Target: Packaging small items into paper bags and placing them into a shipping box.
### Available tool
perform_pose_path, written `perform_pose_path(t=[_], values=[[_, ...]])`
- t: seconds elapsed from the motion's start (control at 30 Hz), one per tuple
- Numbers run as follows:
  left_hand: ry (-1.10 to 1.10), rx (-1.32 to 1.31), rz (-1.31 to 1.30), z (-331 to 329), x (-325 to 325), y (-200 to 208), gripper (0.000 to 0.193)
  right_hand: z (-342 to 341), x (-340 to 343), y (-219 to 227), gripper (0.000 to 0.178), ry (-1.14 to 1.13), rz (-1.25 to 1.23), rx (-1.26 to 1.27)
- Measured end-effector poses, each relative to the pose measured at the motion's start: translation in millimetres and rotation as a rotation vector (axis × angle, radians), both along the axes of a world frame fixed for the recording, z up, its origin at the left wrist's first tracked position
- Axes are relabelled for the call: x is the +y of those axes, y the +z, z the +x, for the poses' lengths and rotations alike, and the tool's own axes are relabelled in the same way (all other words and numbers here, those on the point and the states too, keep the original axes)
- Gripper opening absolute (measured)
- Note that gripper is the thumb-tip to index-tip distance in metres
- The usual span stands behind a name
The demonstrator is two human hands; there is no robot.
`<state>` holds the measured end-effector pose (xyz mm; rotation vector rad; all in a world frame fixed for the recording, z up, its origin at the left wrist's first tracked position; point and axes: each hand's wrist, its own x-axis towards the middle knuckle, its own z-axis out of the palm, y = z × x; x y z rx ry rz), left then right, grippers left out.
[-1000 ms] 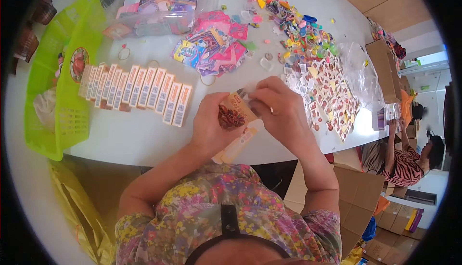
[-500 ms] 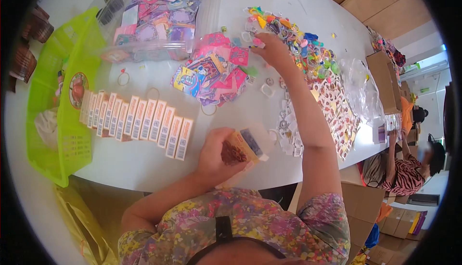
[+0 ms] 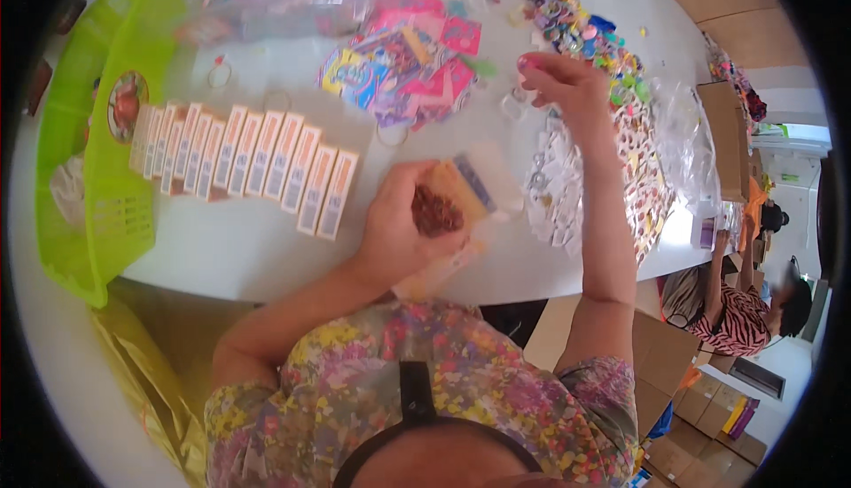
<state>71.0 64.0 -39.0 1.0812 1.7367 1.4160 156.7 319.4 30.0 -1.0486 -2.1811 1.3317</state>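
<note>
My left hand (image 3: 403,222) is closed around a small orange-and-white cardboard box (image 3: 424,271) with a brown picture on its side. The box's end flaps stand open, and a dark strip shows near its mouth. Above the table, right of a heap of pink and purple cards (image 3: 399,67), my right hand (image 3: 567,89) has its thumb and fingertips drawn together. Something pinkish shows at those fingertips, too small and blurred to name. Small colourful plastic trinkets (image 3: 572,23) lie just beyond this hand.
A row of several narrow boxes (image 3: 284,164) stands at left, beside a green plastic basket (image 3: 97,169). A clear bin (image 3: 292,14) of cards is behind. White and clear pieces (image 3: 551,191), brown-patterned sheets (image 3: 638,164) and clear plastic (image 3: 678,151) lie at right. Another person (image 3: 749,311) sits far right.
My right hand has drawn back from the trinket pile, toward me and to the right. My left hand still holds the box. The whole view has shifted, with the table now higher in the picture.
</note>
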Motion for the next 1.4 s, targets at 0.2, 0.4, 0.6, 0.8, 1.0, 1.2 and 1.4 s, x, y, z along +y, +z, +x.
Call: perform_pose_path(t=[0.2, 0.4, 0.6, 0.8, 1.0, 1.2, 1.4], values=[[0.127, 0.088, 0.113, 6, 4, -8, 0.074, 38, -104, 52, 0.020, 0.345, -0.012, 0.081], [0.170, 0.454, 0.247, 9, -13, 0, 0.075, 44, -139, 41, 0.021, 0.387, 0.613, -0.033], [0.162, 0.399, 0.250, 14, -19, 8, 0.072, 46, -146, 40, 0.026, 0.450, 0.912, -0.017], [0.118, 0.420, 0.303, 21, -24, 2, 0.075, 60, -160, 44, 0.025, 0.430, 0.703, 0.052], [0.106, 0.464, 0.292, 26, -29, 12, 0.074, 67, -166, 47, 0.026, 0.380, 0.827, -0.040], [0.107, 0.439, 0.232, 28, -26, 14, 0.074, 71, -165, 44, 0.037, 0.352, 0.443, 0.135], [0.120, 0.482, 0.295, 27, -17, 15, 0.077, 68, -165, 44, 0.037, 0.298, 0.510, 0.140]])
